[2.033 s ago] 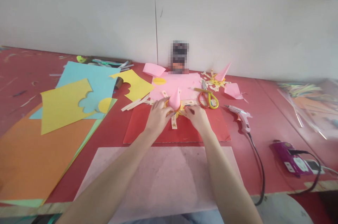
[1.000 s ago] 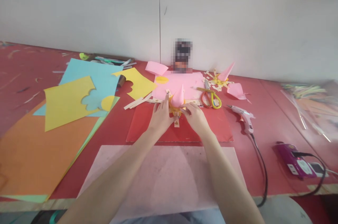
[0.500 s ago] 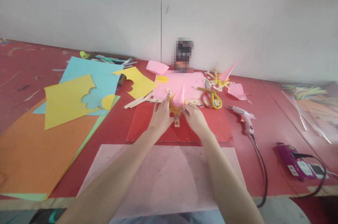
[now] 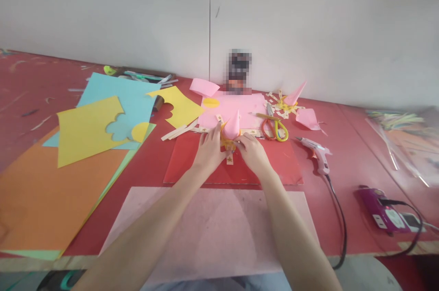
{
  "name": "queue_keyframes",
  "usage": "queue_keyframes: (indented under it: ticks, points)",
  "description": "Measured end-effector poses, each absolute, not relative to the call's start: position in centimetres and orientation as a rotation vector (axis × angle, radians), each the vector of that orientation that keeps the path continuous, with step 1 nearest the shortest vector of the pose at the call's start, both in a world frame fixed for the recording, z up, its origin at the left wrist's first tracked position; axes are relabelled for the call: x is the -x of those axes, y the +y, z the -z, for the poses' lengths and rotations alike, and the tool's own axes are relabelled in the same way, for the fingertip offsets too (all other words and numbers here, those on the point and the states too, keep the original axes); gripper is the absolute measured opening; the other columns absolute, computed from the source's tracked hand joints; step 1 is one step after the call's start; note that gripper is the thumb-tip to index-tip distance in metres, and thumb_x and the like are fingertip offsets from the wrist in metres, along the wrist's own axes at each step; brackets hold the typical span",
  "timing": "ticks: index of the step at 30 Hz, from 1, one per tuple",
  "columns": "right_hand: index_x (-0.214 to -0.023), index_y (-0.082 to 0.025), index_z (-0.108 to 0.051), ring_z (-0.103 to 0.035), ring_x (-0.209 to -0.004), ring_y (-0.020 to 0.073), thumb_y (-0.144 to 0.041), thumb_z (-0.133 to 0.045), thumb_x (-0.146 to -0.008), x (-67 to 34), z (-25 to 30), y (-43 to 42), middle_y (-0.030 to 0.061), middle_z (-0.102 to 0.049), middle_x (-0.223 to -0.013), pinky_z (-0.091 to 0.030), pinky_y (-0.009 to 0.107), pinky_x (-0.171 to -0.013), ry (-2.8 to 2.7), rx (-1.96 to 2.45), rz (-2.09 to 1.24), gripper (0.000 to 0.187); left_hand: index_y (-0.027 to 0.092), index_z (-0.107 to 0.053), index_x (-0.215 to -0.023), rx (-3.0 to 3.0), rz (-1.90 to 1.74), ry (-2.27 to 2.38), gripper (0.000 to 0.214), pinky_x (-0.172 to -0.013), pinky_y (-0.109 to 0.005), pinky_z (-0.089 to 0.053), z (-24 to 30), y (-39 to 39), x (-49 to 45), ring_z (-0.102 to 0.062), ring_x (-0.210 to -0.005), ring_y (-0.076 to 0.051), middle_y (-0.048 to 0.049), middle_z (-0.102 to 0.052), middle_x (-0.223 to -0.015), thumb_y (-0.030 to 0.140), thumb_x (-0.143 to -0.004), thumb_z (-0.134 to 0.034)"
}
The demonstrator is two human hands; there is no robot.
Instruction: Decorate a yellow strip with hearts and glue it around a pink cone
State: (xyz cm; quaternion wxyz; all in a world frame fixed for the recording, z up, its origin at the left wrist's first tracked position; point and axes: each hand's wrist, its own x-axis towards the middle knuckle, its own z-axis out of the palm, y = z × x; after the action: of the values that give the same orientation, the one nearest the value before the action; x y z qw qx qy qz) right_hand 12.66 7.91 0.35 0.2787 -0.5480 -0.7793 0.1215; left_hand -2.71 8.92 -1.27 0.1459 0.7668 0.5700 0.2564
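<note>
A small pink paper cone (image 4: 232, 125) stands on a yellow base with star-printed strips, on a red sheet (image 4: 281, 163) in the middle of the table. My left hand (image 4: 209, 151) presses against the cone's left side with its fingers stretched up along it. My right hand (image 4: 253, 151) pinches the base on the right, fingers curled together. What lies under the fingertips is hidden.
Scissors (image 4: 272, 127) and a hot glue gun (image 4: 317, 151) with its cord lie to the right, a purple device (image 4: 380, 211) further right. A second pink cone (image 4: 294, 94) stands behind. Yellow (image 4: 85, 133), blue and orange (image 4: 41, 204) sheets cover the left. A pale pink sheet (image 4: 212, 231) lies nearest me.
Both hands closed in on the cone's base and lifted it slightly away from me. In the last half second almost nothing moved.
</note>
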Motion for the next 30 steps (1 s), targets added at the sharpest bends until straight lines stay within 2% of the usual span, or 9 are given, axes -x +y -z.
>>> queue_keyframes:
  ticks: [30]
  points:
    - [-0.078,-0.019,-0.057,-0.050,-0.080,0.0180,-0.021,-0.042,-0.088,-12.58,0.21,8.11,0.0044,-0.055,-0.081,-0.037,0.027,-0.070,-2.162,1.500,-0.169,0.018,0.019,-0.015,-0.135,-2.199,-0.722,1.642,0.080,-0.100,-0.043,-0.027,1.24,8.87,2.75,-0.037,-0.121,-0.026,-0.0107,-0.043,-0.131,0.035,-0.070,-0.058]
